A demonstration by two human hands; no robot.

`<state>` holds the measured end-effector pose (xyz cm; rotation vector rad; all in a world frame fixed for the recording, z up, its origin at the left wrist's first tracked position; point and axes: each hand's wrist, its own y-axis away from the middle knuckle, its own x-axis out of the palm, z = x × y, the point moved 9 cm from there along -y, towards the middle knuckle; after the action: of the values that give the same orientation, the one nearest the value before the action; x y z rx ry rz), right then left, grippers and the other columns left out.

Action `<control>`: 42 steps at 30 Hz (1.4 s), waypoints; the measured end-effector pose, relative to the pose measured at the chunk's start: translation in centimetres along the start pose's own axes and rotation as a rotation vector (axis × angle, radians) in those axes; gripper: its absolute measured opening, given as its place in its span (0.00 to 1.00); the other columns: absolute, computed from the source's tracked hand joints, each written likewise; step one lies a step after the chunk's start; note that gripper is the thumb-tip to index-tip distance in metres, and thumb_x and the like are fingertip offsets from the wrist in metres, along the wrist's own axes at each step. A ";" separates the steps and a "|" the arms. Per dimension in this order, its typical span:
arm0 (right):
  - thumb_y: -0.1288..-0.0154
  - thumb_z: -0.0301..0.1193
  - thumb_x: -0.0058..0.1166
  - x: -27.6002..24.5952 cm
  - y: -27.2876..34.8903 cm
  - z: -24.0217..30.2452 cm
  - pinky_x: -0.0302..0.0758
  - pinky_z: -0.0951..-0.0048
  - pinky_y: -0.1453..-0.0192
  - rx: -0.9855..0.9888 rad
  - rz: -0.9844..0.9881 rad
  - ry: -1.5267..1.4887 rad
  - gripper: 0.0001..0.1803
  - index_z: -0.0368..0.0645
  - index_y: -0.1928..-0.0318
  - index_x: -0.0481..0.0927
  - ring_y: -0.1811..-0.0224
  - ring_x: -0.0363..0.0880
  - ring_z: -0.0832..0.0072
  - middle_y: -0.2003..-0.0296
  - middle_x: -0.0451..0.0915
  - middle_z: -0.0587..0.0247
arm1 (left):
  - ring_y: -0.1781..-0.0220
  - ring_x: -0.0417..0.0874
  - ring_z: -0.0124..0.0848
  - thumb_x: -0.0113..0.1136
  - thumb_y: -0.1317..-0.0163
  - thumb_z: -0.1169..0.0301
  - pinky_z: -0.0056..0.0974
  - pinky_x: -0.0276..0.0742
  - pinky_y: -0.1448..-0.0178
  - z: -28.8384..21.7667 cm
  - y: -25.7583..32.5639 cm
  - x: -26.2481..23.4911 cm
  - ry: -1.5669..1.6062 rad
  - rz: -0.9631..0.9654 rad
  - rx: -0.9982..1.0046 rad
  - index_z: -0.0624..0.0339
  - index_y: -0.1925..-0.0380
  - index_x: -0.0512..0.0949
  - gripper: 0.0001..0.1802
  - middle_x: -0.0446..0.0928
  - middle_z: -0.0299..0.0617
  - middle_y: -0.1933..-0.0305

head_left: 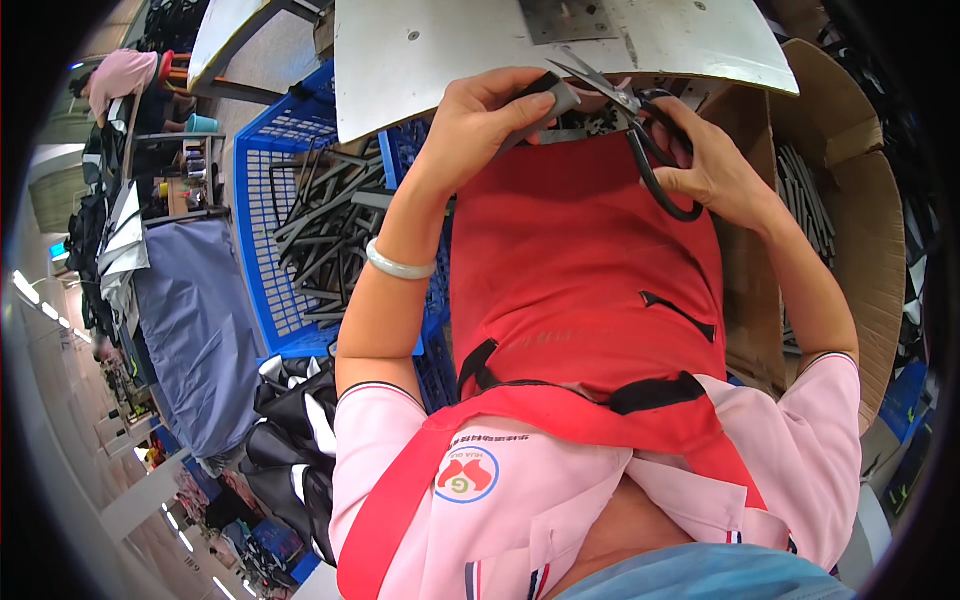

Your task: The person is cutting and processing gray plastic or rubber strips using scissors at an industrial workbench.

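Observation:
My left hand (478, 128) is closed around a dark grey strip (564, 97), holding one end up near the edge of the white table. Its thumb lies along the strip. In my right hand (725, 172) is a pair of scissors (650, 180) with black handles, fingers through the loops. The metal blades are parted and point up and left, just beside the strip's end. No contact between blades and strip can be made out. Both hands are above my lap, where a red apron (590, 240) is spread.
A white table (440, 60) with a metal plate (567, 20) lies ahead. At left, a blue plastic basket (258, 240) holds several grey strips. A cardboard box (865, 240) with more strips stands at right. Black and white fabric (295, 490) is heaped lower left. Another person (122, 82) is far left.

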<state>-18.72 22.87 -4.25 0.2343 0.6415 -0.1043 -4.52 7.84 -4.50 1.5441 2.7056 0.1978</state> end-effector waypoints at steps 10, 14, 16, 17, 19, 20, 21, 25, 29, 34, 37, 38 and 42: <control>0.47 0.46 0.69 1.1 0.3 -0.8 0.67 0.68 0.67 -0.078 -0.062 0.012 0.37 0.37 0.44 0.68 0.74 0.65 0.69 0.74 0.71 0.56 | 0.69 0.80 0.25 0.63 0.37 0.72 0.27 0.77 0.62 0.4 0.4 1.1 0.003 0.019 0.012 0.71 0.45 0.75 0.21 0.82 0.44 0.62; 0.46 0.47 0.69 1.4 0.3 -1.2 0.65 0.70 0.72 -0.131 -0.126 0.037 0.35 0.36 0.48 0.71 0.79 0.62 0.72 0.80 0.66 0.59 | 0.66 0.81 0.26 0.63 0.37 0.72 0.28 0.78 0.63 0.7 0.4 1.4 -0.001 0.044 -0.006 0.71 0.47 0.76 0.20 0.82 0.43 0.61; 0.46 0.47 0.69 1.6 0.4 -1.2 0.64 0.70 0.73 -0.131 -0.125 0.048 0.34 0.36 0.49 0.71 0.80 0.61 0.74 0.82 0.65 0.61 | 0.63 0.83 0.27 0.62 0.37 0.72 0.29 0.78 0.63 0.7 0.4 1.5 -0.006 0.056 -0.001 0.72 0.48 0.77 0.19 0.82 0.43 0.59; 0.46 0.46 0.69 1.9 0.4 -1.8 0.64 0.70 0.74 -0.075 -0.077 0.001 0.33 0.35 0.49 0.72 0.81 0.61 0.75 0.82 0.65 0.60 | 0.62 0.83 0.27 0.63 0.37 0.72 0.29 0.78 0.63 0.8 0.5 1.5 0.004 0.058 -0.011 0.72 0.48 0.77 0.19 0.82 0.43 0.59; 0.46 0.45 0.69 2.4 0.4 -2.3 0.63 0.71 0.75 -0.020 -0.027 -0.044 0.33 0.35 0.50 0.72 0.81 0.61 0.75 0.83 0.64 0.60 | 0.62 0.83 0.28 0.63 0.37 0.72 0.29 0.78 0.62 1.0 0.5 1.6 0.016 0.058 -0.020 0.72 0.48 0.76 0.20 0.82 0.43 0.59; 0.46 0.44 0.70 2.0 0.6 -2.0 0.63 0.71 0.75 -0.037 -0.055 -0.044 0.32 0.35 0.50 0.72 0.81 0.61 0.75 0.83 0.65 0.60 | 0.63 0.82 0.27 0.63 0.37 0.72 0.29 0.78 0.62 0.9 0.6 1.8 0.027 0.061 -0.011 0.72 0.48 0.76 0.20 0.82 0.43 0.59; 0.46 0.43 0.70 1.7 0.7 -1.7 0.63 0.71 0.76 -0.055 -0.081 -0.043 0.31 0.36 0.50 0.72 0.82 0.61 0.76 0.83 0.65 0.59 | 0.64 0.82 0.27 0.63 0.37 0.72 0.29 0.78 0.62 0.7 0.6 1.9 0.040 0.065 -0.001 0.72 0.48 0.76 0.20 0.82 0.43 0.60; 0.43 0.36 0.67 -1.4 -0.6 -1.8 0.64 0.75 0.76 -0.147 -0.226 -0.049 0.26 0.38 0.49 0.73 0.79 0.64 0.80 0.77 0.72 0.67 | 0.66 0.80 0.25 0.63 0.37 0.71 0.28 0.77 0.62 0.3 0.4 1.8 0.006 0.061 0.039 0.72 0.48 0.76 0.20 0.82 0.43 0.62; 0.36 0.36 0.60 -6.9 -3.3 -5.4 0.72 0.75 0.57 0.053 -0.321 0.216 0.23 0.36 0.46 0.73 0.64 0.74 0.77 0.67 0.78 0.64 | 0.69 0.80 0.25 0.64 0.36 0.69 0.29 0.80 0.58 0.6 0.2 1.3 0.023 0.045 0.044 0.69 0.48 0.77 0.20 0.82 0.42 0.63; 0.36 0.37 0.58 -13.5 -4.3 -7.8 0.72 0.61 0.46 -0.223 -0.700 0.905 0.21 0.42 0.46 0.77 0.51 0.78 0.57 0.51 0.78 0.53 | 0.68 0.81 0.25 0.63 0.36 0.70 0.28 0.80 0.59 1.4 -0.5 1.7 -0.060 0.025 0.038 0.69 0.50 0.78 0.17 0.82 0.40 0.63; 0.37 0.35 0.56 -9.2 -3.9 -1.6 0.73 0.63 0.46 -0.328 -0.630 0.828 0.19 0.40 0.48 0.78 0.50 0.77 0.58 0.53 0.79 0.54 | 0.68 0.81 0.31 0.66 0.42 0.67 0.33 0.78 0.61 2.0 -0.8 -0.4 -0.176 -0.152 0.225 0.68 0.61 0.83 0.15 0.84 0.43 0.65; 0.38 0.32 0.55 -5.3 -3.5 0.3 0.74 0.61 0.49 -0.374 -0.433 0.646 0.15 0.41 0.51 0.78 0.52 0.78 0.59 0.55 0.79 0.54 | 0.66 0.82 0.37 0.65 0.43 0.65 0.36 0.78 0.59 0.5 -0.8 0.4 -0.418 -0.160 0.305 0.67 0.62 0.83 0.15 0.84 0.46 0.64; 0.36 0.31 0.48 12.3 -0.2 5.6 0.71 0.65 0.41 -0.731 -0.047 0.827 0.16 0.40 0.50 0.78 0.47 0.75 0.64 0.53 0.78 0.58 | 0.62 0.83 0.49 0.62 0.44 0.66 0.43 0.78 0.56 -0.9 -2.3 7.1 -0.805 0.073 0.509 0.66 0.65 0.83 0.13 0.82 0.53 0.66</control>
<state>-5.68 21.04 -7.35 -0.4777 1.4552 0.1987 -10.20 12.65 -3.53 1.3724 2.1112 -0.9595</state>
